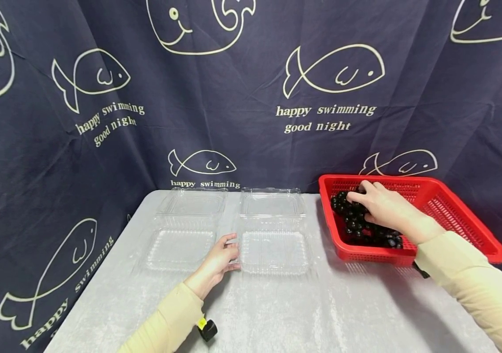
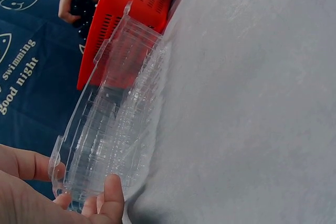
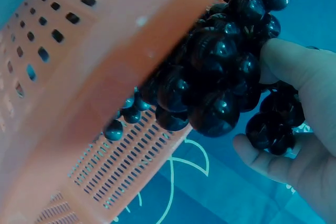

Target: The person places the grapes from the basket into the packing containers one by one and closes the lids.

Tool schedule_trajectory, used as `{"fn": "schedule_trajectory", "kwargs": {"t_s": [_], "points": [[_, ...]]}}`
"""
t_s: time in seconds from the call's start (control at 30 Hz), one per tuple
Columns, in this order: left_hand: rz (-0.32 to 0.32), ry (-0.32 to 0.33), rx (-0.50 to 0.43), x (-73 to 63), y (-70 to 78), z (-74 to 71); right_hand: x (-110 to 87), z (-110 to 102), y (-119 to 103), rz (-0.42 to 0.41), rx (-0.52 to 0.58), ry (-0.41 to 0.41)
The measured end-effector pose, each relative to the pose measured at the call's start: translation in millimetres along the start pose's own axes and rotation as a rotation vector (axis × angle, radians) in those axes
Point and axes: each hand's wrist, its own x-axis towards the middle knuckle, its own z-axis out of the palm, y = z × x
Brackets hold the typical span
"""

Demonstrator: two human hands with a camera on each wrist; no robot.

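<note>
The head view is brightly and evenly lit; soft shadows are cast on the counter [image 1: 273,314] beside the sleeves [image 1: 467,279]. In the right wrist view, the near basket wall [image 3: 118,51] is hazed and paled, and highlights are reflected by the grapes [image 3: 215,114].

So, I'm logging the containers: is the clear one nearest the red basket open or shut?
The container is open: its far half lies spread out behind its near half, neither covering the other.

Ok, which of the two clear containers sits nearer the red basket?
The right container, set between the left hand and the red basket; the other container lies farther left.
</note>
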Motion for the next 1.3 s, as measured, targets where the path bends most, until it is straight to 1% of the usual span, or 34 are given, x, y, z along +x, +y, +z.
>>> {"fn": "schedule_trajectory", "kwargs": {"t_s": [0.23, 0.5, 0.73, 0.93, 1.17, 1.3], "points": [[0.000, 0.003, 0.007, -0.6, 0.2, 0.6, 1.0, -13.8, -0.7, 0.020, 0.002, -0.007], [-0.007, 0.004, 0.015, 1.5, 0.4, 0.4, 3.8, -26.8, -3.0, 0.008, -0.013, 0.036], [-0.002, 0.004, 0.015, 0.5, -0.2, 1.0, 6.6, -38.9, -9.6, 0.021, -0.025, 0.032], [-0.003, -0.002, 0.016, 0.8, -0.7, 0.4, 7.4, -46.6, -13.2, 0.014, -0.021, 0.078], [-0.005, -0.001, 0.017, 2.0, -3.4, -1.7, 7.4, -56.2, -16.9, 0.008, -0.028, 0.107], [-0.009, -0.003, 0.019, 0.4, -2.5, -2.5, 8.1, -62.0, -18.9, -0.006, -0.030, 0.149]]}}
